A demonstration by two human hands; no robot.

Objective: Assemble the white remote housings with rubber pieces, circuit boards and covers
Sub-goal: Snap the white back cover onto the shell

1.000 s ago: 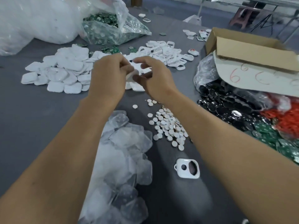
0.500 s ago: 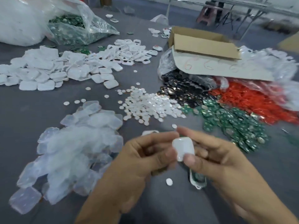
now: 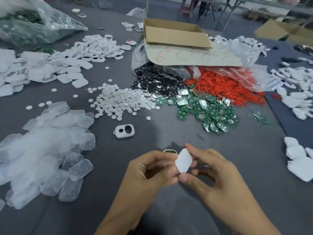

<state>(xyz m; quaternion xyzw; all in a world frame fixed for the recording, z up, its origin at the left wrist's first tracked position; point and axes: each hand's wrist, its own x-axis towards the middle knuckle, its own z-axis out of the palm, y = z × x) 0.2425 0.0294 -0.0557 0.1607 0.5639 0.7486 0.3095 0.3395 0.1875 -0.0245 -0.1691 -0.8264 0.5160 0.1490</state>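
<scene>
Red 6s are marked on cardboard (image 3: 191, 58) on the grey worktop (image 3: 228, 150). The cover (image 3: 183, 161) is pinched by the right hand (image 3: 218, 175), the housing (image 3: 170, 151) by the left hand (image 3: 145, 172).

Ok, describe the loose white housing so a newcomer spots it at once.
Find the heap of small white discs mid-table. Nearer the camera, one white housing lies alone on the grey table, two holes facing up, apart from every pile.
</scene>
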